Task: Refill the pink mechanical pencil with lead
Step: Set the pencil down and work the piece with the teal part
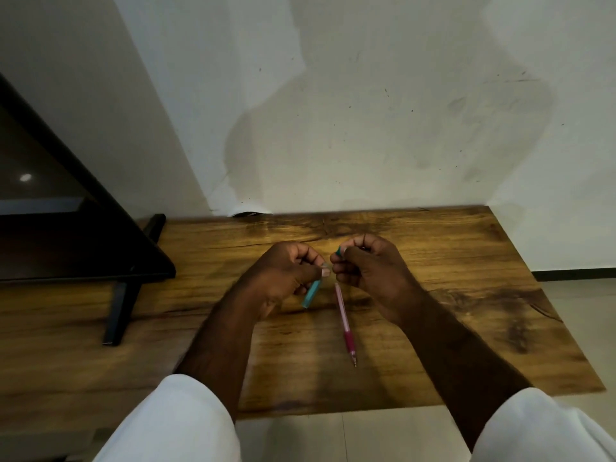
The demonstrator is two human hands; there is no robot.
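Note:
The pink mechanical pencil lies on the wooden table, tip toward me, between my forearms. My left hand grips a teal lead case, whose lower end sticks out below my fingers. My right hand pinches a small teal piece, apparently the case's cap, between thumb and forefinger. The two hands almost touch above the pencil's back end. No lead is visible.
A black monitor on a black stand occupies the table's left side. A stained white wall rises behind the table. Tiled floor shows to the right and below the table's front edge.

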